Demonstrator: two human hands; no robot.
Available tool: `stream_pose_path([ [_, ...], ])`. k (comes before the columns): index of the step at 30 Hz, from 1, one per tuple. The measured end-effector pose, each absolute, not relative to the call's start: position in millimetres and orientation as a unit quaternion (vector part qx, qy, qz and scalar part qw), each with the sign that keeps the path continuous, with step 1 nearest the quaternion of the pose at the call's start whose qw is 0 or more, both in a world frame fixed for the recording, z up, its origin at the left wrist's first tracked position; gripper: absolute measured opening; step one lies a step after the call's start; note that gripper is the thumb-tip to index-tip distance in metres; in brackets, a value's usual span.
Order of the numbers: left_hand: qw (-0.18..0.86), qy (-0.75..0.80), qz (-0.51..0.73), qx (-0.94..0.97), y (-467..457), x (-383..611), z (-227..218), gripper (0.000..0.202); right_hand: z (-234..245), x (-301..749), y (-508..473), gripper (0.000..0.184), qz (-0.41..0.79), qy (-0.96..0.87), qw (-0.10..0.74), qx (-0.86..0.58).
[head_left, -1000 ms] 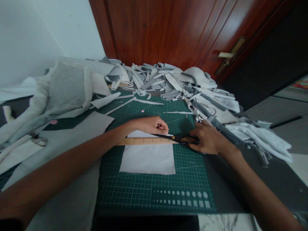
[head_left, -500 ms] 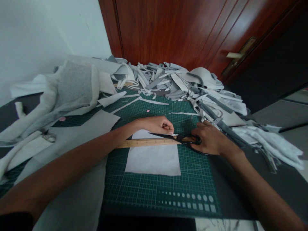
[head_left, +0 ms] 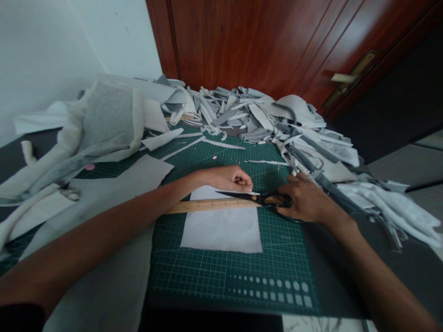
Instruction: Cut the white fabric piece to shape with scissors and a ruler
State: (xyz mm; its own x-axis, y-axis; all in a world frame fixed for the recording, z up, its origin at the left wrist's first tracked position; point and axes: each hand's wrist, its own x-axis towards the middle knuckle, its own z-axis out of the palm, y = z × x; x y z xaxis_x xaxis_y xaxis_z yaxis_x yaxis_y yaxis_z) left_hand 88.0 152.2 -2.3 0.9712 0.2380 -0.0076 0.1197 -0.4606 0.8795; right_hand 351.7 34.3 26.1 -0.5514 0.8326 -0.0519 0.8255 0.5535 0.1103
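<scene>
A pale grey fabric square [head_left: 221, 228] lies on the green cutting mat [head_left: 228, 272]. A wooden ruler [head_left: 207, 206] lies across its upper part. My right hand [head_left: 304, 200] is closed round the handles of black scissors [head_left: 258, 198], whose blades point left along the fabric's top edge, just above the ruler. My left hand [head_left: 230, 178] rests above the ruler with its fingers pinched on the thin fabric strip beside the blades.
A big heap of grey and white fabric strips [head_left: 273, 120] fills the mat's far and right side. Folded grey cloth [head_left: 104, 124] lies at the left, a larger grey sheet [head_left: 104, 203] under my left forearm. A wooden door [head_left: 263, 41] stands behind.
The scissor blades have crept left along the fabric's top edge. Both hands stay almost in place, and the view has shifted slightly.
</scene>
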Motion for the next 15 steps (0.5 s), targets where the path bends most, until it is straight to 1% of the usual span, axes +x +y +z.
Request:
stream_pose_path([
  [15, 0.509, 0.103, 0.051, 0.853, 155.8, 87.9, -5.0, 0.029, 26.0, 353.9, 34.0, 0.026, 0.051, 0.883, 0.038, 0.465],
])
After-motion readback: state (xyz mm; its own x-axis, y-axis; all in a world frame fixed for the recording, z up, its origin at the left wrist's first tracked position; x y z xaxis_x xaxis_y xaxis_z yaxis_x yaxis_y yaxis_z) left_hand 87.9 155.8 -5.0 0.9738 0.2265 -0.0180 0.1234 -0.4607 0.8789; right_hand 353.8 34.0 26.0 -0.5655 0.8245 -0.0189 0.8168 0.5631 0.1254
